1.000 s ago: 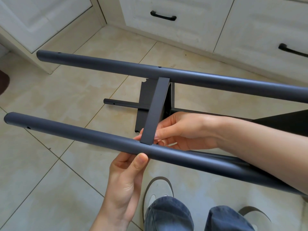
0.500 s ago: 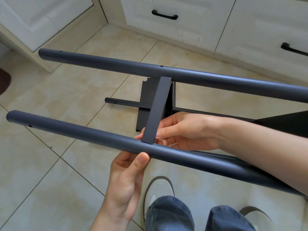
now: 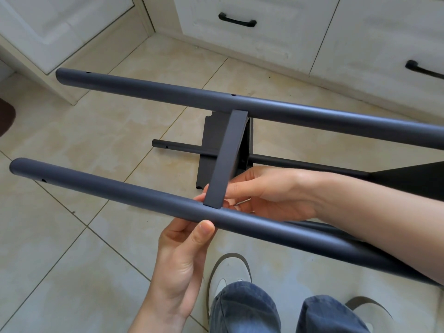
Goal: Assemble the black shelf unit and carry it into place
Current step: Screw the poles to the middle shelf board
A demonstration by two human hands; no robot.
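Single head-worn view: you look forward and steeply down from above your own knees (image 3: 245, 306), close to the near tube (image 3: 144, 199) of the shelf frame, facing the white drawers (image 3: 240, 27). Wide-angle bending probably distorts the edges. There is no second view to share anything with.

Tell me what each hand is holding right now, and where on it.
The left hand grips the near tube from below, just under the crossbar. The right hand pinches the crossbar's lower end at that joint.
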